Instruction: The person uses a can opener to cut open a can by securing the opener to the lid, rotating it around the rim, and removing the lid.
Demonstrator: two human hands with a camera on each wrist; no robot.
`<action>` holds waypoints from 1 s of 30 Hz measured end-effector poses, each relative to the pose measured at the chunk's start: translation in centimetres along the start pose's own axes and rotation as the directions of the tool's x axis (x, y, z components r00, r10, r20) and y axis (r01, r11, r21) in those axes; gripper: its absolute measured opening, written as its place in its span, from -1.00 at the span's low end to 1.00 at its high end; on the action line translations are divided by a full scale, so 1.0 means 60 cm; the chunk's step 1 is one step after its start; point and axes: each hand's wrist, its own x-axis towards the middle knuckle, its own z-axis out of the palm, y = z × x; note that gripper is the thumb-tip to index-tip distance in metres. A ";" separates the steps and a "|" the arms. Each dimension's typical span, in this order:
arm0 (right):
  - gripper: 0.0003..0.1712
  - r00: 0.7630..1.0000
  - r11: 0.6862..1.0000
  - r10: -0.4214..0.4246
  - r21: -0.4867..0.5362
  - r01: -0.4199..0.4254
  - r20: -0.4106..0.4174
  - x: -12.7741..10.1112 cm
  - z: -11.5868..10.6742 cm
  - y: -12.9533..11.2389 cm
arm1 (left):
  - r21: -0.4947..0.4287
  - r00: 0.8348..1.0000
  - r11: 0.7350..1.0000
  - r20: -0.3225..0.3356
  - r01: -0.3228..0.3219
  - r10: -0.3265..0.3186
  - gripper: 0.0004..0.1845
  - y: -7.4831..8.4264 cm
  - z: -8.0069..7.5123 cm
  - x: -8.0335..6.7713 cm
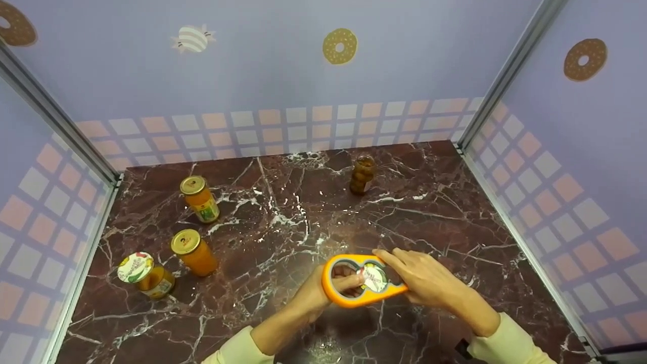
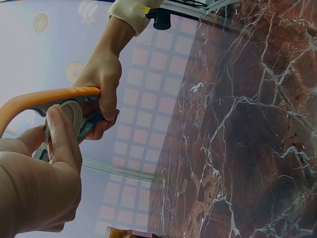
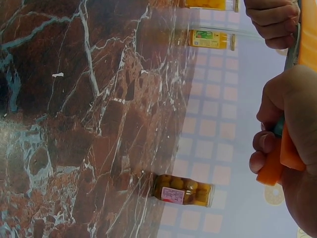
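At six o'clock on the marble surface (image 1: pixel 283 202), your right hand (image 1: pixel 429 280) grips the rigid orange plastic jar opener (image 1: pixel 361 282); left hand (image 1: pixel 323 293) fingers curl round its slippery, fragile glass jar (image 1: pixel 373 277); hold firmly at the lid.

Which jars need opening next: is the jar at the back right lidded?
Cannot tell: the jar at the back right stands upright, but its top is too dark and small.
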 end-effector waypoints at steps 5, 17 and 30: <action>0.19 1.000 1.000 -0.002 0.004 0.002 0.003 0.001 0.001 0.000 | 0.003 1.000 1.000 -0.003 0.025 -0.025 -0.69 0.002 0.001 0.000; 0.22 0.999 0.999 0.030 0.009 -0.031 0.017 0.002 0.001 -0.002 | 0.014 0.999 1.000 0.040 0.011 -0.012 -0.66 0.012 -0.001 0.007; 0.34 0.998 0.999 0.046 0.023 -0.047 0.044 -0.005 -0.002 0.004 | 0.234 1.000 0.972 -0.002 -0.024 0.025 -0.75 -0.005 -0.022 0.010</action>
